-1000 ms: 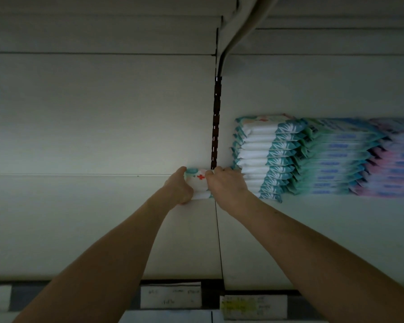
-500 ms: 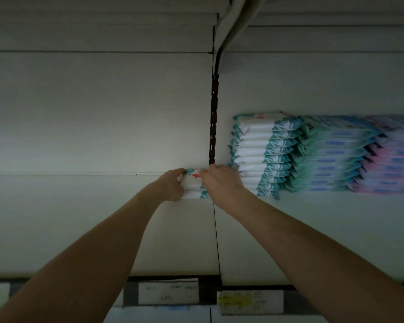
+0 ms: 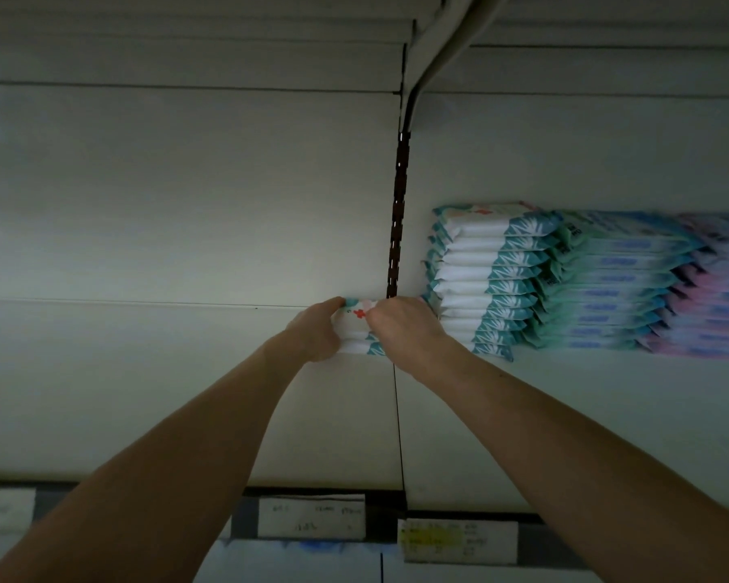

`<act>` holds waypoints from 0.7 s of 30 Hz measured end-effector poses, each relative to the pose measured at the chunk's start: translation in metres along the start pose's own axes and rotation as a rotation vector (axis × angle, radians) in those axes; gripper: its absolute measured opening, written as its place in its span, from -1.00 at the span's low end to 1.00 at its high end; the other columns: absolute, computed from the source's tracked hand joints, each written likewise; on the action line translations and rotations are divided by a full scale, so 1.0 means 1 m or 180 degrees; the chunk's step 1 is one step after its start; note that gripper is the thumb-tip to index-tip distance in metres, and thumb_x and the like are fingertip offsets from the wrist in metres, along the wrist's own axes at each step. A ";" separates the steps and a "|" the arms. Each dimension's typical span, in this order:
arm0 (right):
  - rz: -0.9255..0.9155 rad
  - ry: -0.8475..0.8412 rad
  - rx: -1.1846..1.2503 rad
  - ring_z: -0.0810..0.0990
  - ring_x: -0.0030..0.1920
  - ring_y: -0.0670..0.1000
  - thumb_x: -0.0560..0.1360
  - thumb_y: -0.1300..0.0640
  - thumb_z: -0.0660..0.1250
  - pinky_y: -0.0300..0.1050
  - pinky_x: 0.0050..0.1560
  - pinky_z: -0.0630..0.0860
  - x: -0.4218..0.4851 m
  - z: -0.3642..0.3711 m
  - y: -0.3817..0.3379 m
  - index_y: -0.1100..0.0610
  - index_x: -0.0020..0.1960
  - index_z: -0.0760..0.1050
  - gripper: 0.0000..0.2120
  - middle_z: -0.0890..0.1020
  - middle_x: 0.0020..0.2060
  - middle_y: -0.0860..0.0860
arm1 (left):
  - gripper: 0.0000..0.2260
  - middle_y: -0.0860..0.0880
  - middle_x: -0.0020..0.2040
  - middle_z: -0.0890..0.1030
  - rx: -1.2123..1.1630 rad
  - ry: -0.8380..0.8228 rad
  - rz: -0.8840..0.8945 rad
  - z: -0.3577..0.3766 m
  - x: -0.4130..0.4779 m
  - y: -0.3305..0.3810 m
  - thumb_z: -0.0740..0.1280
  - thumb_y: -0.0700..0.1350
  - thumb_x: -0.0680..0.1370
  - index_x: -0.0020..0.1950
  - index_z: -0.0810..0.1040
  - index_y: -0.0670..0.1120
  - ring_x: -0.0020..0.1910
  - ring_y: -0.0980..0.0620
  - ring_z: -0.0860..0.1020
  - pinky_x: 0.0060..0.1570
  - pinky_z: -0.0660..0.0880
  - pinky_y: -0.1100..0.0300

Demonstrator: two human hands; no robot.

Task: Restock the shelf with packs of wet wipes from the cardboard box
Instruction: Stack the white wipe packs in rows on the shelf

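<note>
Both my arms reach deep onto the white shelf (image 3: 186,393). Between my hands sits a small stack of white and teal wet wipe packs (image 3: 356,326), the top one bearing a red cross. My left hand (image 3: 314,332) grips the stack's left end, and my right hand (image 3: 405,330) grips its right end with fingers curled over the top. The packs rest at the back of the shelf by the slotted upright (image 3: 397,229). Just to their right stands a tall stack of the same packs (image 3: 476,284). The cardboard box is out of view.
More stacks stand farther right: teal and blue packs (image 3: 607,284), then pink packs (image 3: 716,296). The left half of the shelf is bare up to the back wall. Price labels (image 3: 312,517) line the front edge. A bracket (image 3: 442,48) of the shelf above hangs overhead.
My hands and the packs have stayed at the same spot on the shelf. The view has shifted slightly, and my right fingers have closed a bit further over the top pack.
</note>
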State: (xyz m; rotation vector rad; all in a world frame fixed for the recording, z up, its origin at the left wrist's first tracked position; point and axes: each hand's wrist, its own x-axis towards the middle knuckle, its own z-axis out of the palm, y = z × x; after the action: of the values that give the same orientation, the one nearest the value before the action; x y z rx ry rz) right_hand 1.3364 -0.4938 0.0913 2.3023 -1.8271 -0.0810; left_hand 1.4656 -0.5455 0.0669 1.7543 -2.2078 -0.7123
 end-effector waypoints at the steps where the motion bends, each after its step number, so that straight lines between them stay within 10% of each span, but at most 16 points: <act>1: -0.0032 0.0043 -0.0038 0.55 0.14 0.16 0.53 0.36 0.23 0.10 0.19 0.44 -0.001 0.001 -0.001 0.24 0.16 0.51 -0.77 0.58 0.09 0.15 | -0.41 -0.17 0.32 0.47 0.0030 0.0011 0.0001 0.000 0.000 0.000 0.28 -0.29 0.53 0.53 0.21 -0.03 0.25 -0.18 0.47 0.24 0.43 0.04; 6: -0.0156 0.0107 -0.0155 0.56 0.12 0.14 0.54 0.37 0.22 -0.08 -0.13 0.31 -0.001 0.001 -0.003 0.26 0.16 0.50 -0.78 0.57 0.11 0.13 | -0.39 -0.16 0.40 0.41 0.0224 0.0021 -0.0018 0.001 0.000 0.002 0.31 -0.28 0.51 0.53 0.18 -0.06 0.33 -0.19 0.41 0.28 0.37 0.05; 21: -0.1131 0.0461 -0.0002 0.53 0.11 0.12 0.54 0.26 0.19 -0.12 -0.06 0.22 -0.021 -0.047 -0.039 0.13 0.17 0.47 -0.77 0.54 0.11 0.08 | -0.47 -0.14 0.38 0.40 0.0254 0.1120 -0.1143 -0.027 -0.086 -0.003 0.23 -0.28 0.52 0.49 0.26 -0.08 0.28 -0.12 0.46 0.15 0.47 0.10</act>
State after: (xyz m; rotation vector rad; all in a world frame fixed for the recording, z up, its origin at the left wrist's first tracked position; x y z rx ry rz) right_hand 1.3770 -0.4592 0.1276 2.5328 -1.3363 0.0324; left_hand 1.5030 -0.4691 0.0981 2.1529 -1.7342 -0.3454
